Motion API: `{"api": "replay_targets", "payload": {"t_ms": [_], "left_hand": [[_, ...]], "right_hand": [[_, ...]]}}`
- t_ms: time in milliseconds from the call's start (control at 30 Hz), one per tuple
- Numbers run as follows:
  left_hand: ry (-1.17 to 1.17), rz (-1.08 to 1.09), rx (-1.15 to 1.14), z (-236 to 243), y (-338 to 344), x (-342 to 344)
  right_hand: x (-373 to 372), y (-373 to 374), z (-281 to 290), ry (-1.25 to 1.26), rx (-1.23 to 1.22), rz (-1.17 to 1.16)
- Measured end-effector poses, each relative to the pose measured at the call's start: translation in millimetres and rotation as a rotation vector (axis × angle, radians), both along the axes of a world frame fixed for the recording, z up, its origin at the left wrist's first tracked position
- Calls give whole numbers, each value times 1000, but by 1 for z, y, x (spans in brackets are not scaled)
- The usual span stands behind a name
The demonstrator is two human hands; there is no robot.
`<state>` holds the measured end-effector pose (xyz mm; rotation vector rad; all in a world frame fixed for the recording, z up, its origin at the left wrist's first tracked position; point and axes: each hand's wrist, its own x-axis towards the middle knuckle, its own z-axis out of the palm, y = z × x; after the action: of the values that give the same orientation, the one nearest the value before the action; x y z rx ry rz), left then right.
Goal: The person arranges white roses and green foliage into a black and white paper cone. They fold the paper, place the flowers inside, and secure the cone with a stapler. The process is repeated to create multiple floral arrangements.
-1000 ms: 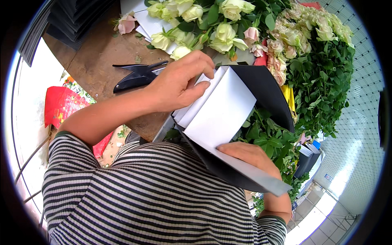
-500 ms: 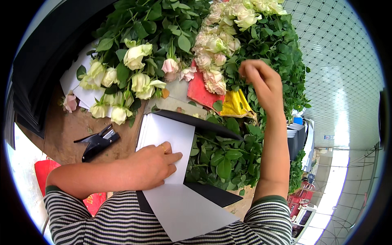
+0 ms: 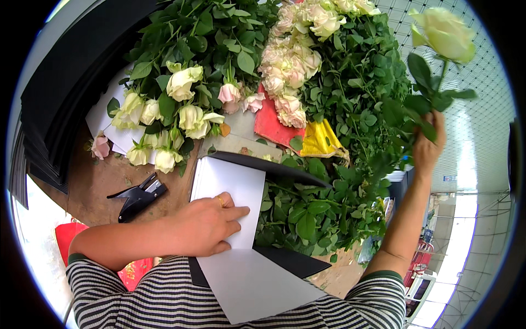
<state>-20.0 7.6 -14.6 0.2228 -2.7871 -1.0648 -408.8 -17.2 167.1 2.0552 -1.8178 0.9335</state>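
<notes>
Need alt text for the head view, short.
The right hand lifts a cream rose by its stem while the left hand presses on folded white-and-black wrapping paper. Heaped roses and a black stapler lie beyond.

The left hand (image 3: 205,226) lies palm down in front of the torso, its fingers stretched out flat and held close together, pointing toward the person's right. A ring sits on one finger. Its forearm runs in from the left, bent across the body, bare from the wrist up to a striped sleeve. The right arm is raised, forearm nearly upright and bare from a striped sleeve to the wrist. The right hand (image 3: 427,147) is up high with its fingers curled closed in a grip.
</notes>
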Motion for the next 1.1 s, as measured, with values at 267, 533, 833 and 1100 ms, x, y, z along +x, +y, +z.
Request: {"api": "replay_targets", "payload": {"t_ms": [267, 533, 833, 1100], "left_hand": [[-4, 100, 615, -13, -28, 11], [-67, 112, 870, 5, -29, 13], [183, 109, 212, -18, 15, 9], [108, 61, 153, -2, 9, 8]], "right_hand": [[125, 88, -41, 242, 737, 482], [110, 146, -122, -149, 943, 457], [113, 155, -131, 47, 1094, 484], [12, -73, -96, -69, 350, 69]]}}
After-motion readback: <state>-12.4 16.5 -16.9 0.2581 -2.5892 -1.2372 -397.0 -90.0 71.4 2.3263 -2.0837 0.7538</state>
